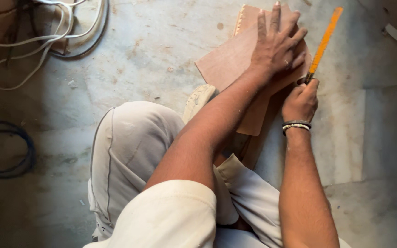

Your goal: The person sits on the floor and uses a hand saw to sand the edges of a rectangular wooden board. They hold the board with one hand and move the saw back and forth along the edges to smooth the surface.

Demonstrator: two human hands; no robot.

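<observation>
Dusty floor point(161, 55) under the board point(228, 62): my left hand point(279, 43) presses flat, right point(301, 102) fisted around the saw point(325, 39); I'd stroke steadily.

The plywood pieces point(235, 64) lie partly hidden beneath the forearm.

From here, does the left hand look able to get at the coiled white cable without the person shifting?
Probably not. The left hand lies flat on the brown boards, while the white cable lies far across the floor. Nothing blocks the way, but it looks beyond arm's reach.
</observation>
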